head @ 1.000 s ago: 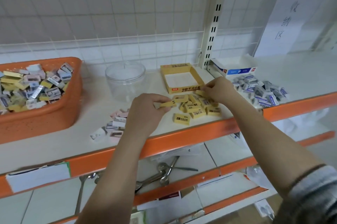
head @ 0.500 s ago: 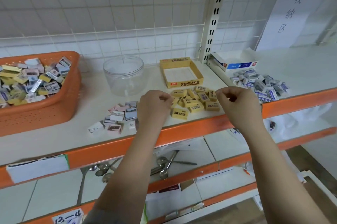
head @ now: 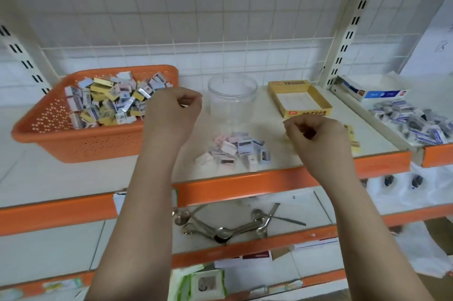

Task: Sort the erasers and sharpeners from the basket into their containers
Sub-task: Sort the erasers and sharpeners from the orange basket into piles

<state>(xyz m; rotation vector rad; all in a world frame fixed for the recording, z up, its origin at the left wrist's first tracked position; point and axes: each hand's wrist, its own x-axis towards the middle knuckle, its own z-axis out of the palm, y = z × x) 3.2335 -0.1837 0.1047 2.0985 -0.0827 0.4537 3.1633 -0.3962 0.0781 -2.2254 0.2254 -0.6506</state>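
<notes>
Yellow erasers (head: 351, 137) mostly hidden behind right hand (head: 318, 138); print on yellow box (head: 306, 112) beyond blurred, unreadable.

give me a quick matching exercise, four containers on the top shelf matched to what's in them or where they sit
Things:
1. orange basket
2. clear jar
3. yellow box
4. white and blue box

States:
A. open, white bottom showing
B. far right, behind a grey-blue pile
C. full of mixed small packets
D. see-through, between basket and yellow box

Pairs: 1-C, 2-D, 3-A, 4-B
</notes>
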